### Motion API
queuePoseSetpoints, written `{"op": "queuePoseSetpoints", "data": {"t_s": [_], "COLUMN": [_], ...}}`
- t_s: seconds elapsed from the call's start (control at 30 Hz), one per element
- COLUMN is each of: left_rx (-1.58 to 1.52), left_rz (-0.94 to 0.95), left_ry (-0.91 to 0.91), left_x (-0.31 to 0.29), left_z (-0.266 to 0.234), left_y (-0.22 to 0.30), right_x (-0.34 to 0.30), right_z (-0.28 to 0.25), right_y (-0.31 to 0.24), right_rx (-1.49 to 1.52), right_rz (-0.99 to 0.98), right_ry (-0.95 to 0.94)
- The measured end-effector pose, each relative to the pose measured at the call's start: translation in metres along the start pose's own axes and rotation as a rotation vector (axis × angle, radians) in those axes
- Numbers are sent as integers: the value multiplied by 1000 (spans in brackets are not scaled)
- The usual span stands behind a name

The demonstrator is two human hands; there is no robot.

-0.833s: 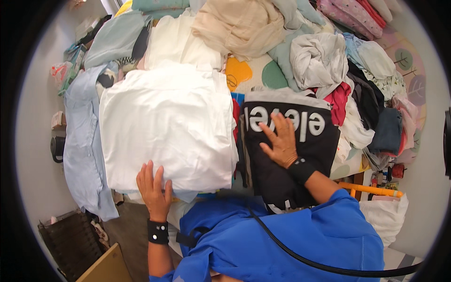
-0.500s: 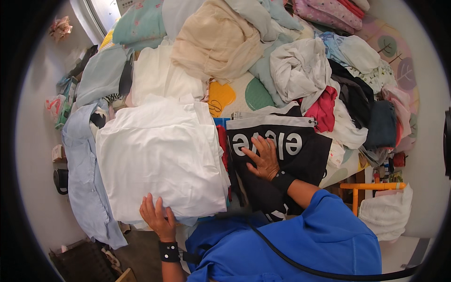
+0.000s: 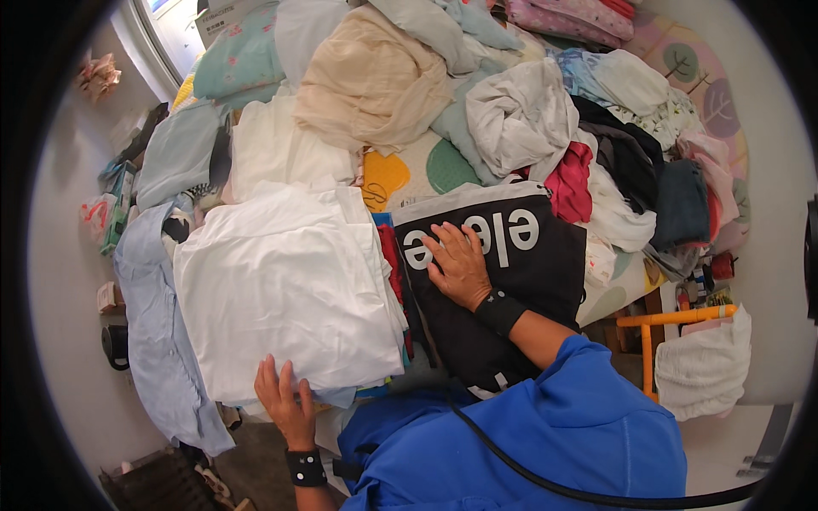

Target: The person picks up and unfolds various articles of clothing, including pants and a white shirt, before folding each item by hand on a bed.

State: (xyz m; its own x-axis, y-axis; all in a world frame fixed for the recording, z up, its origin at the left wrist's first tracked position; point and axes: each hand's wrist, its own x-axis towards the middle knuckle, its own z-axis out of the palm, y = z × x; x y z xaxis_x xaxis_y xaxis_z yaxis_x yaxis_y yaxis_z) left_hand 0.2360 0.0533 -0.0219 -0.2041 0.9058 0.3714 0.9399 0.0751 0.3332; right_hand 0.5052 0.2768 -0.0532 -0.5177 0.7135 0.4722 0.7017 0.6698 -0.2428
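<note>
My right hand (image 3: 461, 266) lies palm down, fingers spread, across a black cloth item (image 3: 537, 281) with large white lettering and a pale strip along its far edge. Whether it is a bag or a garment I cannot tell. To its left is a thick stack of folded white fabric (image 3: 285, 272), smooth on top. At the near edge of that stack, my left hand (image 3: 288, 402) rests with fingers apart and grips nothing. Red and blue cloth edges (image 3: 390, 264) show between the stack and the black item.
A light blue shirt (image 3: 152, 332) hangs down left of the stack. Behind lie a crumpled beige cloth (image 3: 375, 77), a whitish bundle (image 3: 521, 115) and dark red fabric (image 3: 569, 183). An orange rail (image 3: 677, 318) with a white towel (image 3: 703, 366) stands at right. A black cable (image 3: 545, 481) crosses my blue clothing.
The black item's far edge has flattened, and its pale strip looks narrower. My right hand remains on it, slightly shifted. My left hand stays at the white stack. The whole view has tilted a little.
</note>
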Motion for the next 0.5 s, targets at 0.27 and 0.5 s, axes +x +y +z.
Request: {"op": "queuePoseSetpoints", "data": {"t_s": [0.27,0.5], "left_rx": [12,305], "left_rz": [24,38], "left_ry": [82,35], "left_x": [43,85], "left_z": [-3,21], "left_y": [-3,-20], "right_x": [-1,-4], "right_z": [6,11], "right_y": [2,5], "right_rx": [47,104], "right_rz": [4,-6], "right_ry": [46,46]}}
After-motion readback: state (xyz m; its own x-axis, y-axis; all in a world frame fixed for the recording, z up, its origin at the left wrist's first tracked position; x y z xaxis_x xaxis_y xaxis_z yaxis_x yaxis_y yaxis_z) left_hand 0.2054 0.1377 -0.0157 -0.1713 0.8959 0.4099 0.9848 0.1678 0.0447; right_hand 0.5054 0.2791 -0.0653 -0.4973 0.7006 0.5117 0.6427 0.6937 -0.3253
